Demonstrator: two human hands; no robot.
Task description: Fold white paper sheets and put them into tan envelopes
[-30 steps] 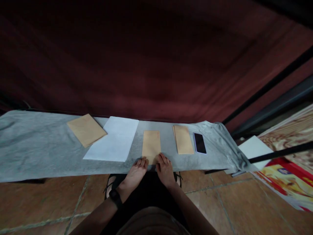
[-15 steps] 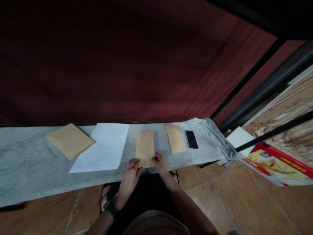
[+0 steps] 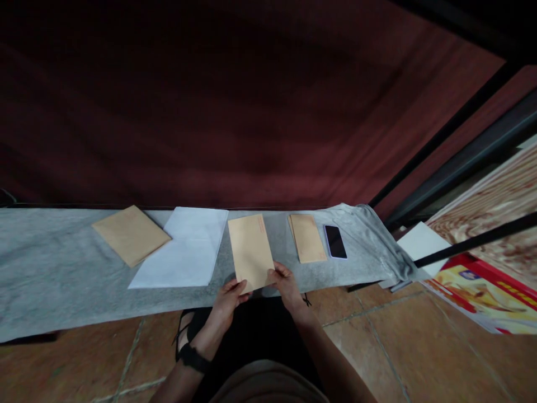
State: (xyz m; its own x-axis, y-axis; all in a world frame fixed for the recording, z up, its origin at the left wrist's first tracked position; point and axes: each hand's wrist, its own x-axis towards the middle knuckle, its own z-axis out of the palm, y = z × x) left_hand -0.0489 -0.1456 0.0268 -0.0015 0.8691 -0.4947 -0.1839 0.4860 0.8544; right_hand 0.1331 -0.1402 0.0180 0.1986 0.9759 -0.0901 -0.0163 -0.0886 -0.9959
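Head-worn cam, facing fwd & down, tbl [image 3: 54, 268] well below lens

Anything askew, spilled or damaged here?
Mildly askew: the leftmost brown envelopes lie slanted, one corner over the white paper, and the gray cloth is rumpled at its right end. No spill or damage shows.

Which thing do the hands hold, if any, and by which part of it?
The middle envelope: the left hand holds its near left corner, the right hand its near right corner.

Forearms [image 3: 325, 350] converge; left fingers [image 3: 229, 285] and right fingers [image 3: 283, 269] pinch (thumbs [image 3: 240, 287] uppermost).
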